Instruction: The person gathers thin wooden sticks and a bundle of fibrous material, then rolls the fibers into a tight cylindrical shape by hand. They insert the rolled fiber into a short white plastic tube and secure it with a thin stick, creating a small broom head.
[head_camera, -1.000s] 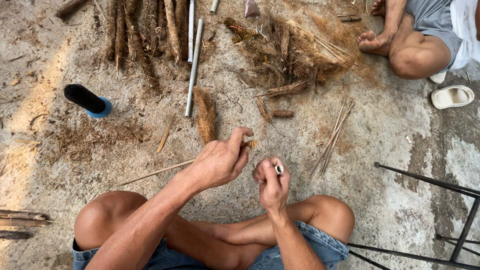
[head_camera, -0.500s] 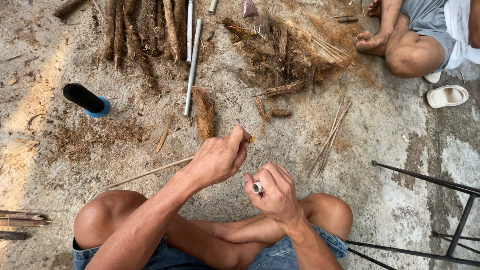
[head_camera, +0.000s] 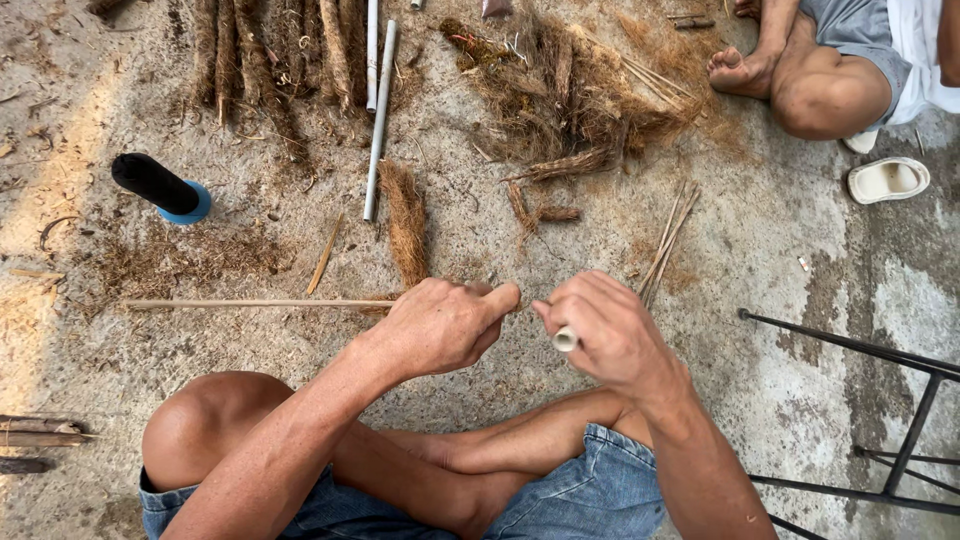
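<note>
I sit cross-legged on a concrete floor with both hands close together in front of my knees. My left hand (head_camera: 440, 325) is closed around the end of a long thin stick (head_camera: 260, 303) that runs level out to the left. My right hand (head_camera: 612, 335) grips a small white tube (head_camera: 565, 340), whose end pokes out toward the left hand. The thumb tips of the two hands nearly touch. Whether anything runs between the hands is hidden by the fingers.
A black spool on a blue base (head_camera: 160, 187) lies at the left. Two white pipes (head_camera: 380, 110), brown fibre rolls (head_camera: 270, 60), a loose fibre pile (head_camera: 580, 90), a small fibre bundle (head_camera: 405, 220) and thin sticks (head_camera: 670, 235) lie ahead. Another person's legs (head_camera: 820, 70), a sandal (head_camera: 888, 180) and a black metal frame (head_camera: 880, 400) are at the right.
My right hand turned the white tube over and came in against the left hand. The left hand dropped lower, and the stick went from slanted to level.
</note>
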